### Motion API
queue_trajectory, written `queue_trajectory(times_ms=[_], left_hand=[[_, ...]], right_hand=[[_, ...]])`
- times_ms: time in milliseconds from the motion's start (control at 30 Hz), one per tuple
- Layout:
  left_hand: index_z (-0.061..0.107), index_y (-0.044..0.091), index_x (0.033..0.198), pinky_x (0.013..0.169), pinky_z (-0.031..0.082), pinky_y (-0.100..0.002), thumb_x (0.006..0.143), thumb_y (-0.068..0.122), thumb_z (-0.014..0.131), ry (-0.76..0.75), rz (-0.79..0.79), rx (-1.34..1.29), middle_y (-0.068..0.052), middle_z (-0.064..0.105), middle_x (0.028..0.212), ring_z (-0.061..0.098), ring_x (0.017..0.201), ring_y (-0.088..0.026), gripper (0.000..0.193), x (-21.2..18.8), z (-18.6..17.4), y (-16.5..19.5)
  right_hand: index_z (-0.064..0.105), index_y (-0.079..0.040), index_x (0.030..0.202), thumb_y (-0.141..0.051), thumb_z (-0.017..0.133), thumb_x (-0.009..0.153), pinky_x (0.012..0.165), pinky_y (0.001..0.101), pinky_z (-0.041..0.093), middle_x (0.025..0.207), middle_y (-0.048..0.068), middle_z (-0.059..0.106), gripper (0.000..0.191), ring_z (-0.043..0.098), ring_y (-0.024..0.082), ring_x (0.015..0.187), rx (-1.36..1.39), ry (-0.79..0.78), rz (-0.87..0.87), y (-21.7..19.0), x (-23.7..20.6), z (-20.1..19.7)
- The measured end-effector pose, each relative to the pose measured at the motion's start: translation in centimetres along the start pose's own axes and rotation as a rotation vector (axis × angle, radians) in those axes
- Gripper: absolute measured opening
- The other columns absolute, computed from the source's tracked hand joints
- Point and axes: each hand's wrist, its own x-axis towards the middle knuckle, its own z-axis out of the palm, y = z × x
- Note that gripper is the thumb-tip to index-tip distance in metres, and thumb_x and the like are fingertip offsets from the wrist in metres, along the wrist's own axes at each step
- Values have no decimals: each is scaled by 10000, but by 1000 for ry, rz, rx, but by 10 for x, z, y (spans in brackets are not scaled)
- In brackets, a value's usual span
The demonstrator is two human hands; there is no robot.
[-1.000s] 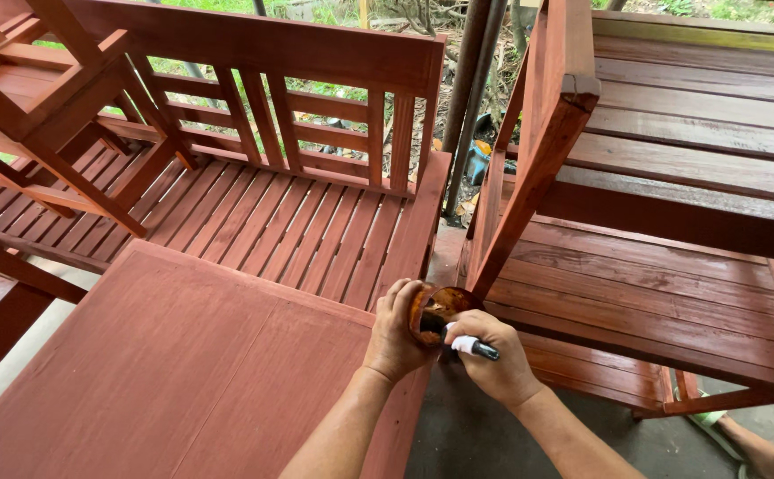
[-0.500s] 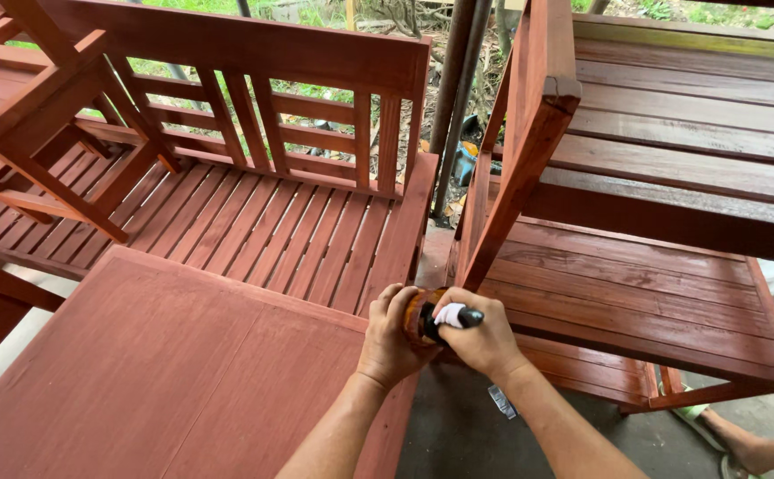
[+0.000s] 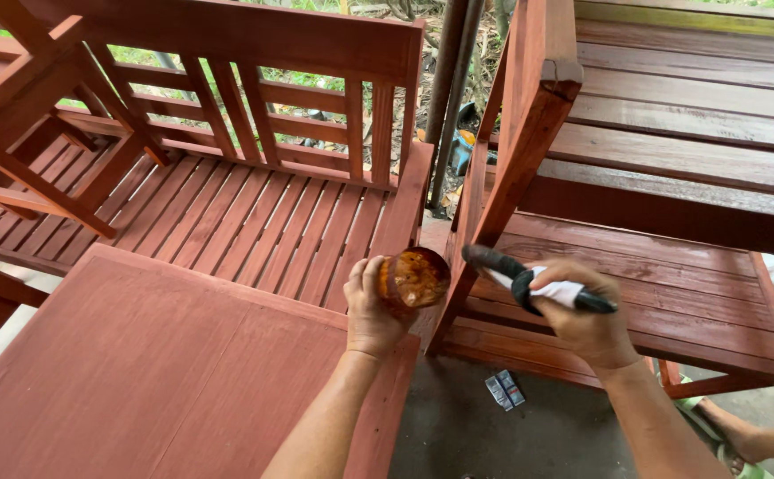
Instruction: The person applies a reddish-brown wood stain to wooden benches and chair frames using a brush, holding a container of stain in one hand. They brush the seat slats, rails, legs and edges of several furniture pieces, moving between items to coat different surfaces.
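Observation:
My left hand (image 3: 371, 310) grips a small stain-smeared container (image 3: 414, 279) of brown wood stain, held above the corner of a flat red-brown wooden panel (image 3: 138, 372). My right hand (image 3: 586, 315) holds a paintbrush (image 3: 538, 282) with a black and white handle, its dark bristles pointing left at the slanted leg (image 3: 493, 195) of a red-brown wooden bench. The brush tip is just right of the container, apart from it.
A slatted red-brown bench (image 3: 254, 213) lies beyond the panel. Another bench with wet-looking planks (image 3: 671, 266) stands at right. A dark post (image 3: 449, 89) rises between them. A small packet (image 3: 503, 388) lies on the concrete floor. A foot in a green sandal (image 3: 715, 426) shows at lower right.
My right hand has drawn the brush out of the container and moved it right, toward the bench leg. The left hand with the container has stayed almost in place.

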Motion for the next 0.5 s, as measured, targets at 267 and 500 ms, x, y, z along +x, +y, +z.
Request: queue_trajectory(times_ms=[267, 500], left_hand=[[406, 144, 1416, 1028, 465, -503, 502, 216, 980, -21, -70, -30, -194, 461, 1416, 465, 1256, -439, 1082, 2, 12, 5], [410, 116, 1419, 1053, 452, -515, 535, 255, 993, 32, -5, -28, -228, 459, 1415, 473, 1276, -449, 1068, 10, 18, 0]], right_hand=[[683, -100, 901, 50, 713, 783, 860, 342, 605, 1040, 84, 749, 193, 735, 241, 996, -272, -149, -231, 63, -6, 22], [643, -104, 814, 37, 709, 713, 791, 373, 575, 935, 77, 712, 186, 695, 279, 916, -440, -293, -152, 121, -35, 64]])
